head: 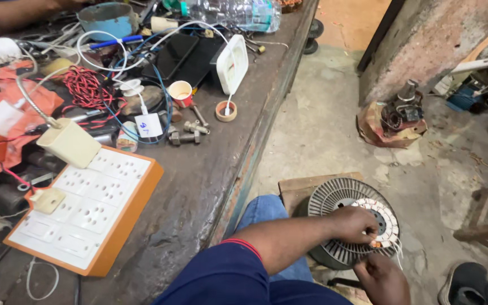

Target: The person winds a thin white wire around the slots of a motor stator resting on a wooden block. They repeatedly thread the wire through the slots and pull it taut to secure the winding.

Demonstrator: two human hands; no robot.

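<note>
Right hand (384, 278) below, left hand (357, 223) atop — stator (350, 220) face-up

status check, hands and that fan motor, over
Left hand gripping the fan motor on its winding. Right hand at the wire ends below. Nothing in the way.

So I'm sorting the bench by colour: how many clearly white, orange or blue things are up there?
White: 2, adapter, plug
Orange: 2, socket board, cloth
Blue: 1, bowl
Total: 5

Both hands, left hand (356, 224) and right hand (384, 278), pinch wires on the fan motor (345, 217).
</note>
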